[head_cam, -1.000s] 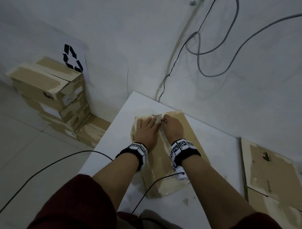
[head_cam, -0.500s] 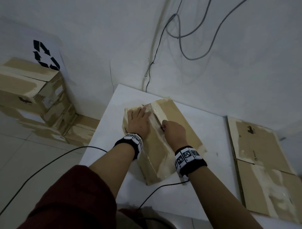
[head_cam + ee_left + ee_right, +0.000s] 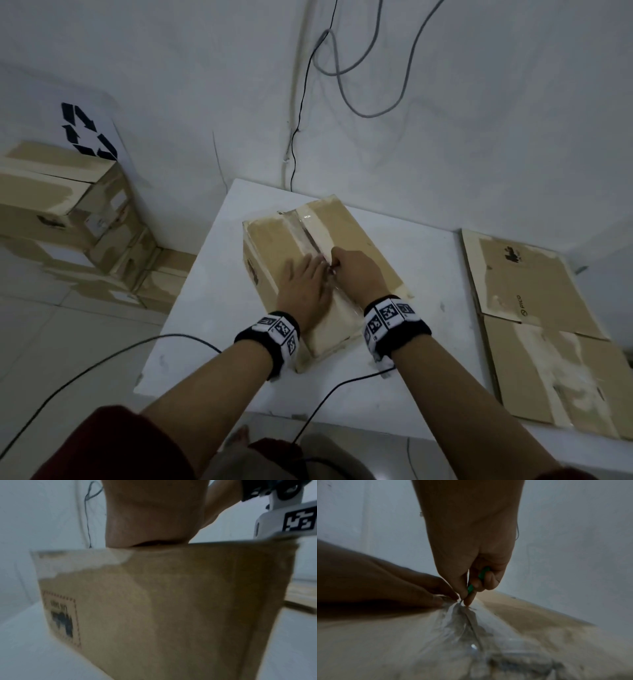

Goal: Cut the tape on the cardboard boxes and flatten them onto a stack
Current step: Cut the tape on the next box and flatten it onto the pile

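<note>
A closed cardboard box point(image 3: 274, 240) lies on the white table point(image 3: 428, 267), with clear tape point(image 3: 310, 226) running along its top seam. My left hand point(image 3: 303, 287) lies flat on the box top, left of the seam, fingers straight. My right hand point(image 3: 352, 274) grips a small green-handled cutter point(image 3: 471, 588) with its blade tip in the tape point(image 3: 464, 618) at mid-seam. In the left wrist view the box side point(image 3: 171, 608) fills the frame below my palm point(image 3: 150, 520).
Flattened cardboard point(image 3: 548, 325) lies on the table's right side. Several taped boxes point(image 3: 68, 212) are stacked on the floor at the left by a recycling sign point(image 3: 85, 132). Cables point(image 3: 342, 68) hang on the wall behind. A black cord point(image 3: 102, 363) crosses the floor.
My right hand has drawn the cutter along the seam from the far end toward me. My left hand slid back along the box top with it.
</note>
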Motion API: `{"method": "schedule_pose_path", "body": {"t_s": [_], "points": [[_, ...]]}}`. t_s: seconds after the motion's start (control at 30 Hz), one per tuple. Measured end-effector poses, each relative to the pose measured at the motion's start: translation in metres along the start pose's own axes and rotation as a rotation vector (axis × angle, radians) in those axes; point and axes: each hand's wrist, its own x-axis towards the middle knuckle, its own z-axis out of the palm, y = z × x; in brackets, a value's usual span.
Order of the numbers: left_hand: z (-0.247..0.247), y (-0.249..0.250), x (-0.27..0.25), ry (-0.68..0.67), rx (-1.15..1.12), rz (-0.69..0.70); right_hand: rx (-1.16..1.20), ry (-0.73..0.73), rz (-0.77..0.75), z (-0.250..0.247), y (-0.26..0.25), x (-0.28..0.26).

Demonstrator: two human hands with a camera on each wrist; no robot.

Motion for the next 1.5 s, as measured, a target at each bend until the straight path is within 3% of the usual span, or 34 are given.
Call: {"method": "schedule_pose_path", "body": {"t_s": [0.37,0.57,0.67,0.77,0.87,1.1,1.37,1.5], "points": [[0.007,0.004,0.001,0.045,0.072,-0.060,-0.071,-0.062,0.018,-0.002,0.020,-0.064],[0.005,0.009,0.002,0.031,0.073,-0.101,0.039,0.005,0.069,0.007,0.035,-0.101],[0.002,0.011,0.001,0.085,0.054,0.043,0.082,0.041,0.084,0.012,0.038,-0.109],[-0.004,0.020,0.001,-0.002,0.033,0.339,0.111,0.066,0.078,0.017,0.040,-0.114],[-0.010,0.023,0.005,-0.116,-0.014,0.414,0.129,0.102,0.075,0.020,0.047,-0.118],[-0.027,0.039,0.017,-0.394,0.169,0.377,0.165,0.093,0.096,0.012,0.070,-0.115],[-0.037,0.073,0.034,-0.467,0.319,0.423,0.330,0.105,0.148,0.013,0.078,-0.112],[-0.035,0.074,0.033,-0.471,0.261,0.346,0.507,0.108,0.170,0.016,0.083,-0.116]]}}
